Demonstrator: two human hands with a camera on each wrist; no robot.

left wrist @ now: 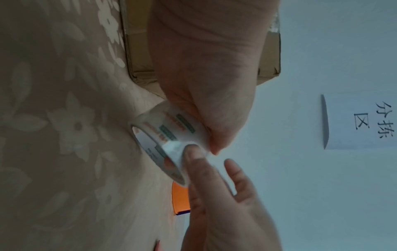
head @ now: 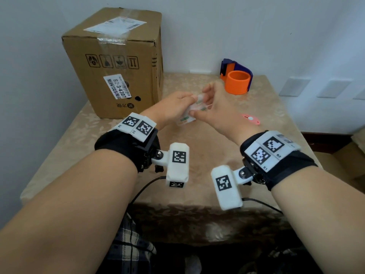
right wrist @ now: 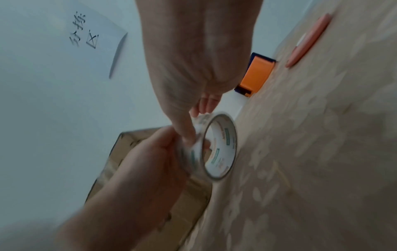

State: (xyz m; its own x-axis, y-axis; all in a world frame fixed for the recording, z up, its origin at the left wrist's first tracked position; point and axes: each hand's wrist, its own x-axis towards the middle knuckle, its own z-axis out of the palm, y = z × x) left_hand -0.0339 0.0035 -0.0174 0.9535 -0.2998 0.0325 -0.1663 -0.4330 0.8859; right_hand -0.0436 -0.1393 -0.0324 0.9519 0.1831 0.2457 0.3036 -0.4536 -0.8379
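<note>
A roll of clear tape (head: 186, 116) with orange and green print on its white core is held in the air over the table, between both hands. My left hand (head: 184, 99) grips it from the left, fingers curled round its rim. My right hand (head: 201, 104) pinches it from the right, thumb pressed on the outer tape face and fingers behind the roll. In the left wrist view the right thumb (left wrist: 193, 152) lies on the tape roll (left wrist: 165, 134). The right wrist view looks through the open core of the tape roll (right wrist: 219, 147), with a left fingertip inside it.
A taped cardboard box (head: 118, 62) stands at the table's back left. An orange and blue tape dispenser (head: 237, 80) sits at the back by the wall. A pink cutter (head: 250, 119) lies right of my hands. A beige flowered cloth covers the table (head: 128, 165).
</note>
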